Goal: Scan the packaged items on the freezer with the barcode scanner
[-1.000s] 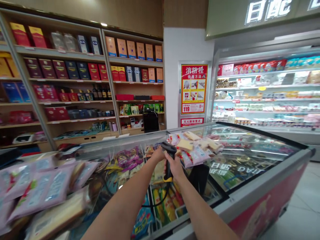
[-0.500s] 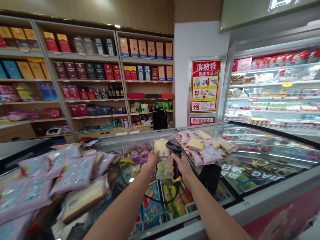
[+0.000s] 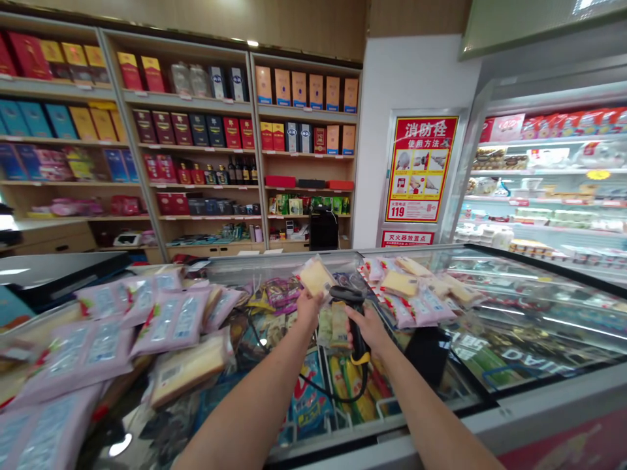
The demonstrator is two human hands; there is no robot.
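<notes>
- Packet [image 3: 317, 275] of pale, bread-like food in clear film, raised over the freezer's middle: my left hand [image 3: 308, 309] pinches its near edge.
- My right hand [image 3: 368, 328] is wrapped around the grip of a black scanner [image 3: 349, 296], whose head sits at the packet's right corner; from my end I can't tell whether they touch.
- I judge the packet light and soft, with film apt to slip and a filling that would dent; I'd hold it by the edge, lightly, thumb on top.
- The scanner looks stiff and easily gripped, though its cable [image 3: 337, 397] could drag.
- Below lies the glass-topped freezer [image 3: 539, 416]; a near-left pile of wrapped packs [image 3: 179, 321] and a smaller right pile [image 3: 416, 307] rest on it.
- Far left, I see boxed goods on shelves [image 3: 196, 98]; far right, a chilled display [image 3: 548, 173].
</notes>
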